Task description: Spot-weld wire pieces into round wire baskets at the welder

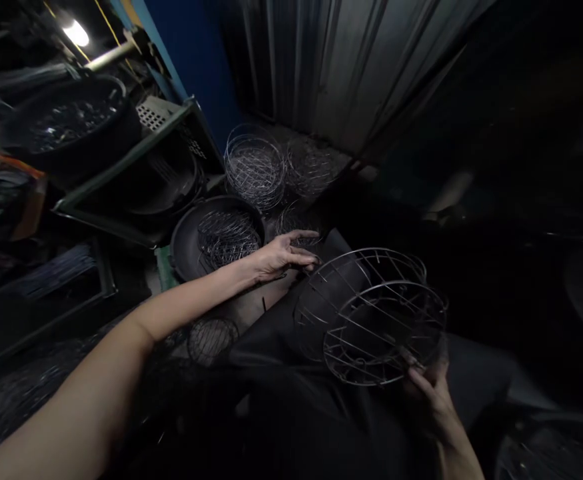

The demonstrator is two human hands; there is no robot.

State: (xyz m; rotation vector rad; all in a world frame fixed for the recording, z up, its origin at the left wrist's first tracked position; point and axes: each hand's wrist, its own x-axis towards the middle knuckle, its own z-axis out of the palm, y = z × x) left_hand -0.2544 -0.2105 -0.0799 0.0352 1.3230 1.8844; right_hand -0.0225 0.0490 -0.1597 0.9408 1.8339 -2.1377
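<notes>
Right hand: your right hand [434, 393] sits low on your lap, fingers curled around the lower rim of the round silver wire basket frame [371, 317], gripping it.
Wire basket frame: it is tilted on its side over your dark-trousered lap [291, 393], open mouth facing down and towards you, rings and ribs bare.
Left hand: your left hand [284, 255] is stretched out ahead, palm down, fingers spread and loosely extended, closed on nothing. The fingertips lie just beside the far edge of the frame; whether they touch it you cannot tell.
Black tub: just left of that hand stands a round black plastic tub [186, 243] with a flat wire grid lying in it.
Stacked frames: beyond the tub, a stack of round silver wire frames [254, 167] stands near the grey corrugated metal wall [351, 60], with more wire pieces beside it, too dim to separate.
Shelf: at your left a green metal shelf [126, 163] carries a large black basin [66, 133] of dark metal parts.
Floor: a small round wire mesh disc [212, 340] lies beside your left forearm.
</notes>
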